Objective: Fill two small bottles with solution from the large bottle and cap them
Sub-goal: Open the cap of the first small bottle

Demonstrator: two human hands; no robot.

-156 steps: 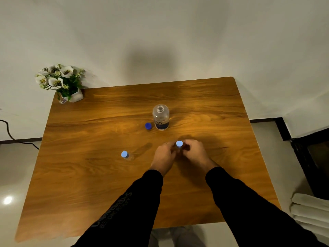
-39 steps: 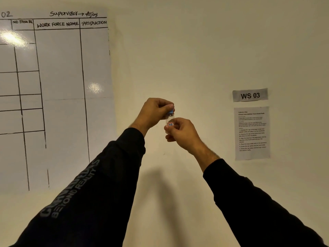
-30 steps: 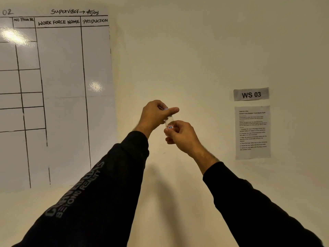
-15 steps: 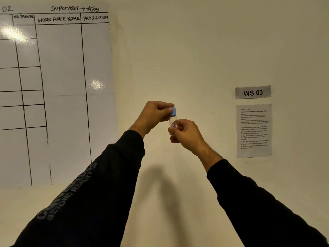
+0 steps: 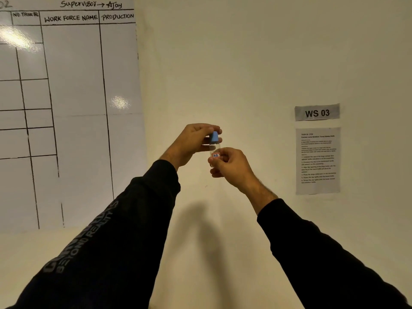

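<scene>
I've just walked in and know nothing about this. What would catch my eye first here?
Two hands raised mid-frame against the wall: the left hand pinches a blue cap atop a small clear bottle that the right hand grips. A hand-ruled whiteboard fills the left, and a "WS 03" sign hangs at right.

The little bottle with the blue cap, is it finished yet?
Nearly. The left hand pinches the blue cap on the little bottle, which the right hand holds up by the wall. Whether it holds liquid is unclear. The table and other bottles are out of view.
</scene>
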